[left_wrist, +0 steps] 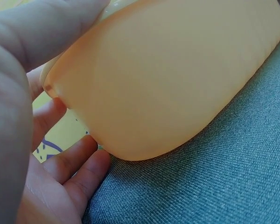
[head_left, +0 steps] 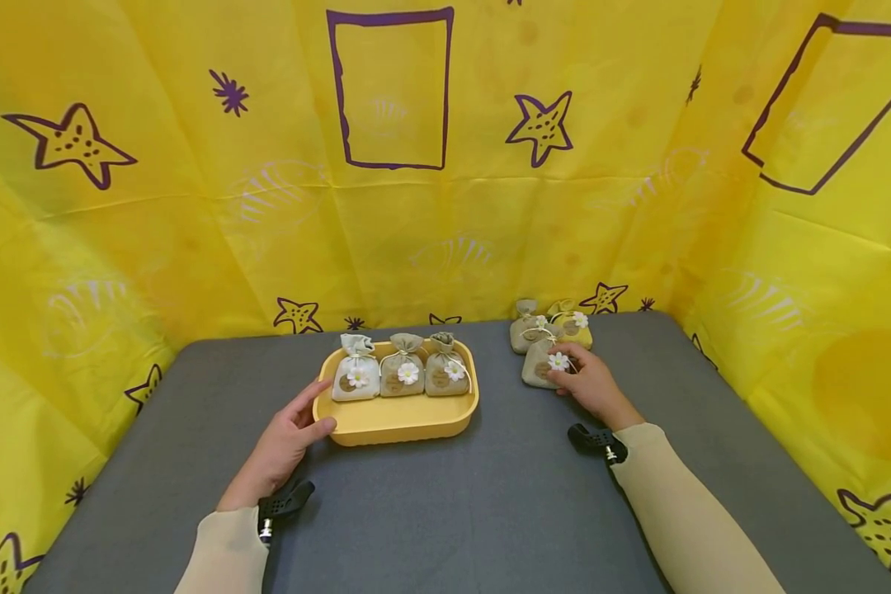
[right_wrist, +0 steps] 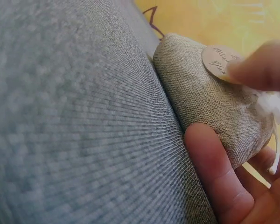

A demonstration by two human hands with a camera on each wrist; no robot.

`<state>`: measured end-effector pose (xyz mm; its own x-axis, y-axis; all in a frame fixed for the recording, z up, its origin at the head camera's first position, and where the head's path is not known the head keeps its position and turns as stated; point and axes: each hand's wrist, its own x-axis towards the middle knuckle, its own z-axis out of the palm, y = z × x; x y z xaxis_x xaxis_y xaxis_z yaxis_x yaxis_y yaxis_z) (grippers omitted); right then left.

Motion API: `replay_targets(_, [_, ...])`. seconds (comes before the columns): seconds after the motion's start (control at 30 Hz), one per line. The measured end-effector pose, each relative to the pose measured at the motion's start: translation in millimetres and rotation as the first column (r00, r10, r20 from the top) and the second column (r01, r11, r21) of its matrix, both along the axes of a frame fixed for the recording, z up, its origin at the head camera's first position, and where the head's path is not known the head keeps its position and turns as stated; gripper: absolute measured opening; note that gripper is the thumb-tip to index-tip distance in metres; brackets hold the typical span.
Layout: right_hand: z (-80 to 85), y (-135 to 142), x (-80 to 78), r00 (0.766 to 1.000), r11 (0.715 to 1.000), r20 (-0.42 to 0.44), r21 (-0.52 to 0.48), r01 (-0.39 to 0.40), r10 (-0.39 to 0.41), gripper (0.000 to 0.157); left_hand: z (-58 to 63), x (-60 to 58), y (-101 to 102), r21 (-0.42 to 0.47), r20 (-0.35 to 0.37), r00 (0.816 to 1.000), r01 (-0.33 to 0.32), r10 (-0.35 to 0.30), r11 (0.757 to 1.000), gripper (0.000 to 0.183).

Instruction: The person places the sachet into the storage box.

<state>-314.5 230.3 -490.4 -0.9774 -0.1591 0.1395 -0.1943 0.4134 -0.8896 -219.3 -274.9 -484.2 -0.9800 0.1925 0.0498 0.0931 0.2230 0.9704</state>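
My left hand (head_left: pixel 285 439) grips the left end of a yellow tray (head_left: pixel 397 433), the thumb at the near corner and the fingers along its end wall. Inside stand three drawstring sachets in a row: a pale one (head_left: pixel 347 366), a tan one (head_left: pixel 392 381) and a browner one (head_left: pixel 436 384), each with a white flower. At the right, my right hand (head_left: pixel 594 384) holds a beige sachet (head_left: pixel 535 363) between thumb and fingers. The right wrist view shows the thumb on its round paper tag (right_wrist: pixel 215 60) and a finger under its side, close to the cloth.
Just behind the held sachet sit a grey-beige sachet (head_left: pixel 521 337) and a yellow sachet (head_left: pixel 583 335). Dark grey cloth (head_left: pixel 445 511) covers the table. A yellow printed curtain (head_left: pixel 475 239) rises along the back and both sides.
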Motion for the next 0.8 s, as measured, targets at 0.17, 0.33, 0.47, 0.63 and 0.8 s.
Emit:
replay_targets(0.17, [-0.9, 0.2, 0.6, 1.000, 1.000, -0.006, 0.013, -0.008, 0.009, 0.039, 0.9, 0.2, -0.1, -0.009, 0.005, 1.000, -0.003, 0.003, 1.000, 0.065])
replay_targets(0.33, [-1.6, 1.1, 0.2, 1.000, 0.999, -0.027, 0.036, -0.005, 0.006, 0.037, 1.4, -0.3, 0.3, -0.007, 0.004, 1.000, -0.002, 0.002, 1.000, 0.065])
replay_targets(0.47, [-2.4, 2.1, 0.0, 0.999, 1.000, -0.034, -0.001, 0.000, 0.000, 0.034, 1.5, -0.8, 1.0, 0.001, 0.001, 1.000, 0.001, -0.001, 1.000, 0.065])
replay_targets(0.63, [-0.1, 0.7, 1.6, 0.999, 0.999, -0.046, -0.047, 0.011, -0.013, 0.029, 0.9, -1.1, 0.6, 0.002, 0.000, 1.000, -0.001, 0.001, 1.000, 0.064])
replay_targets(0.8, [-0.5, 1.2, 1.7, 0.999, 0.995, -0.034, -0.092, 0.027, -0.031, 0.026, 0.7, -0.7, 0.2, -0.009, -0.001, 1.000, -0.001, 0.001, 1.000, 0.065])
